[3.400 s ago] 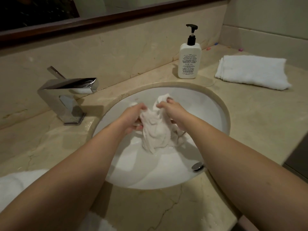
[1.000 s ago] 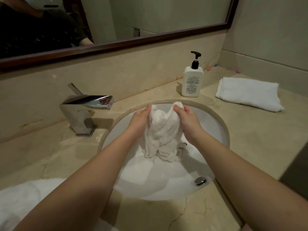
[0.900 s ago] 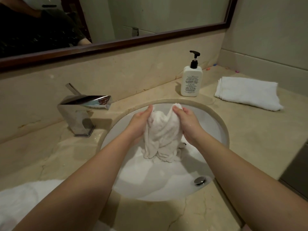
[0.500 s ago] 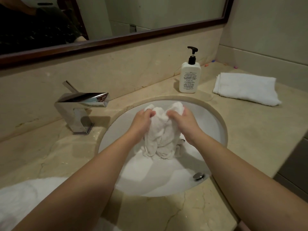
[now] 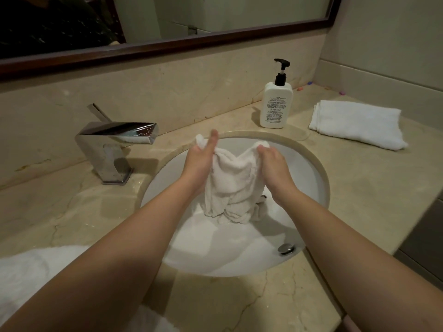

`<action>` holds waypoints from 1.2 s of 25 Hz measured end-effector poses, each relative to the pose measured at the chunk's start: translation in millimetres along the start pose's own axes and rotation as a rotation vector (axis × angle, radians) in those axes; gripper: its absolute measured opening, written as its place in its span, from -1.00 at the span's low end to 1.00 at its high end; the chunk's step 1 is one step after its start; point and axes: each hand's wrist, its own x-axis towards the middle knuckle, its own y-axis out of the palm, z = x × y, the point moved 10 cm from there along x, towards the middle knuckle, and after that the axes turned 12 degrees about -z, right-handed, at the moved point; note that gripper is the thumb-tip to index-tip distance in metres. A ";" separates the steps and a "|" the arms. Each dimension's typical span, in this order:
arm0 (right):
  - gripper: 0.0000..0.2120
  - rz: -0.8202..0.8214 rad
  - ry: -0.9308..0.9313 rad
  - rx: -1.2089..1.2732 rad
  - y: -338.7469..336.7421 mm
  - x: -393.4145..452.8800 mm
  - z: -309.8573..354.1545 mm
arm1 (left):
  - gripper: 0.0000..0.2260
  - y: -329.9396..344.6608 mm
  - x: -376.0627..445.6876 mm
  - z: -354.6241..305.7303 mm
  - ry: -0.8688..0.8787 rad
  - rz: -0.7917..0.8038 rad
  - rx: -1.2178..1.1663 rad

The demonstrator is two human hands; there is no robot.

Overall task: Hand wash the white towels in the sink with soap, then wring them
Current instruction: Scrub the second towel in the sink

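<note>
A wet white towel [image 5: 232, 183] hangs bunched over the round white sink [image 5: 311, 178], its lower folds touching the basin. My left hand [image 5: 199, 161] holds the towel's upper left corner, with one finger stretched up along the cloth. My right hand [image 5: 273, 166] grips the upper right corner, fingers curled over the cloth. A white soap pump bottle [image 5: 275, 104] with a black pump stands on the counter behind the sink. A folded white towel [image 5: 359, 123] lies on the counter at the right.
A chrome tap [image 5: 115, 144] stands left of the sink, with no water running. The drain plug [image 5: 286, 249] sits at the basin's near right. More white cloth [image 5: 31, 279] lies at the near left counter edge. A mirror [image 5: 167, 17] hangs above the backsplash.
My hands have moved apart from the bunched position half a second ago, spreading the towel's top between them. My left finger now points upward.
</note>
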 end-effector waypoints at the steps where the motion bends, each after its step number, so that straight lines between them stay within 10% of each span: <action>1: -0.81 0.018 -0.015 0.034 0.8 -0.7 2.5 | -0.63 2.9 0.1 1.8 0.017 0.037 0.036; 5: -0.79 -0.020 -0.220 -0.072 0.7 -3.5 16.7 | -0.72 3.0 2.1 7.4 0.147 0.019 0.479; 11: -0.70 -0.020 -0.209 -0.094 -3.0 -0.7 19.7 | -0.77 -29.8 11.2 -2.0 0.003 -0.221 0.057; 20: -0.75 0.006 -0.156 0.122 14.5 -20.2 50.7 | -0.59 -18.6 -27.1 -52.4 0.433 -0.277 0.289; 30: -0.54 -0.046 -0.153 0.119 55.1 -20.3 37.8 | -0.54 -15.4 -25.1 -19.0 0.086 -0.323 -0.006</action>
